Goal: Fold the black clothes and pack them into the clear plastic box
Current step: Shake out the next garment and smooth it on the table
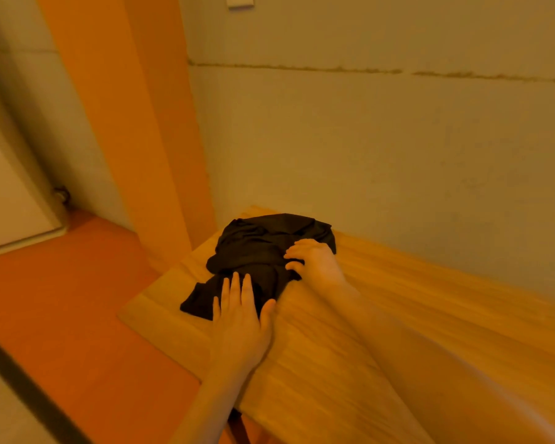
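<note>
Black clothes (253, 251) bunched on table (398, 299); left hand (241, 318) flat on near end, right hand (311, 257) grip curled on top.

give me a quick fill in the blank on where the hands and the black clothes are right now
The crumpled black clothes lie on the ____ table.
The left hand lies ____ on the cloth, fingers spread.
The right hand touches the pile's ____ side.

Missing words: wooden; flat; right
</note>
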The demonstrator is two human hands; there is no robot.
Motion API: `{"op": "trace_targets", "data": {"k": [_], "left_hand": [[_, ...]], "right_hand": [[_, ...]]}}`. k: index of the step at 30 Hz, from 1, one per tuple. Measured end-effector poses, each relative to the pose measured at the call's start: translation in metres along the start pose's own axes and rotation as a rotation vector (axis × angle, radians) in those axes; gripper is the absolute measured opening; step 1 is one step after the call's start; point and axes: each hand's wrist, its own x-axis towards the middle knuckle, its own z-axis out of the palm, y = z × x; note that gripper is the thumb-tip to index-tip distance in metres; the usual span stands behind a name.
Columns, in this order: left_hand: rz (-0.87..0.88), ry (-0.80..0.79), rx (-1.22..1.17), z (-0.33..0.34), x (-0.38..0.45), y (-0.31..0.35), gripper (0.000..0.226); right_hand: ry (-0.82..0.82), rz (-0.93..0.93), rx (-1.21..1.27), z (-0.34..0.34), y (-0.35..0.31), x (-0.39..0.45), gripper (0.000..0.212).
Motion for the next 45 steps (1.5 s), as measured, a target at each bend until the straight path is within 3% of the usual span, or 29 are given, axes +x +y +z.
{"op": "trace_targets", "data": {"k": [4,8,10,13,14,17,20,25,27,30,35,42,45], "left_hand": [[0.007,0.04,-0.092,-0.004,-0.001,0.002,0.062],[0.038,0.206,-0.434,-0.019,0.003,0.007,0.052],[0.154,0.218,-0.449,-0.037,0.018,0.018,0.06],[0.349,0.066,-0.374,-0.072,0.055,0.057,0.071],[0.381,-0.027,-0.407,-0.086,0.067,0.074,0.062],[0.427,-0.193,-0.624,-0.123,0.085,0.119,0.007],[0.4,-0.205,-0.823,-0.149,0.094,0.147,0.028],[0.333,-0.236,-1.251,-0.204,0.1,0.186,0.032],[0.395,-0.313,-1.1,-0.209,0.086,0.206,0.022],[0.562,-0.567,-0.828,-0.187,0.05,0.247,0.022],[0.484,-0.403,-0.909,-0.171,0.03,0.289,0.022],[0.508,-0.427,-1.062,-0.195,0.029,0.327,0.027],[0.597,-0.437,-0.882,-0.215,0.03,0.343,0.023]], "right_hand": [[0.012,0.084,0.117,-0.007,0.001,0.006,0.021],[0.095,0.19,0.4,-0.035,-0.003,0.012,0.009],[0.113,0.173,0.498,-0.059,-0.007,0.015,0.016],[0.11,0.134,0.611,-0.104,-0.016,0.016,0.021],[0.102,0.117,0.632,-0.119,-0.018,0.017,0.022],[0.091,0.07,0.678,-0.167,-0.017,0.015,0.024],[0.079,0.062,0.716,-0.219,-0.01,0.0,0.025],[0.027,0.02,0.7,-0.29,0.009,-0.038,0.017],[0.073,0.019,0.703,-0.305,0.009,-0.047,0.02],[0.139,0.014,0.545,-0.321,0.003,-0.055,0.02],[0.227,0.08,0.482,-0.356,0.02,-0.084,0.02],[0.202,0.139,0.45,-0.4,0.052,-0.129,0.009],[0.12,0.201,0.307,-0.415,0.059,-0.142,0.014]]}}
